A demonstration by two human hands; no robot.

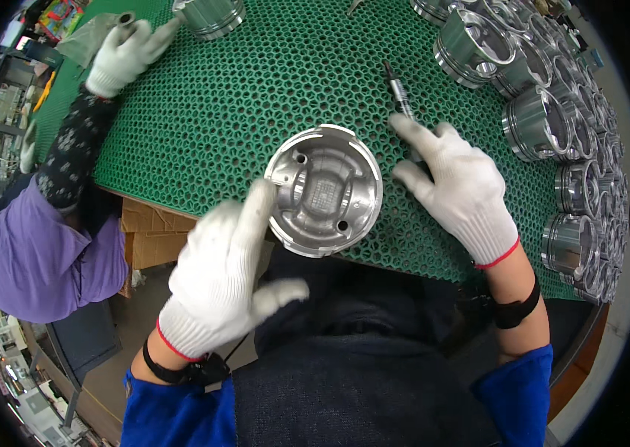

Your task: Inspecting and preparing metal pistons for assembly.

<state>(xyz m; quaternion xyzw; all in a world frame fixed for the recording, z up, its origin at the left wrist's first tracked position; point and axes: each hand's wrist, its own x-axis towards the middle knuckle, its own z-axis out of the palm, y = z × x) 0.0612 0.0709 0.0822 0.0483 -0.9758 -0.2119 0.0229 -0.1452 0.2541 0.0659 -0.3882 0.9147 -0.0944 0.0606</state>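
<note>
Your piston (322, 190) sits hollow side up in front of you, near the close edge of the green mat (203, 127). Your left hand (218, 272) is spread wide — index finger at the piston's left rim, thumb held out. Your right hand (460, 186) is over the slim tool (398, 93), thumb and index apart — whether it grips, I cannot tell.

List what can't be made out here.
Head view:
Slim tool, lower part: mostly behind the right hand.
Near piston, underside: faces away from the camera.
Upper piston, far side: cut off by the top edge.
Rear pistons at right: partly hidden by front pistons, too crowded to count.
</note>
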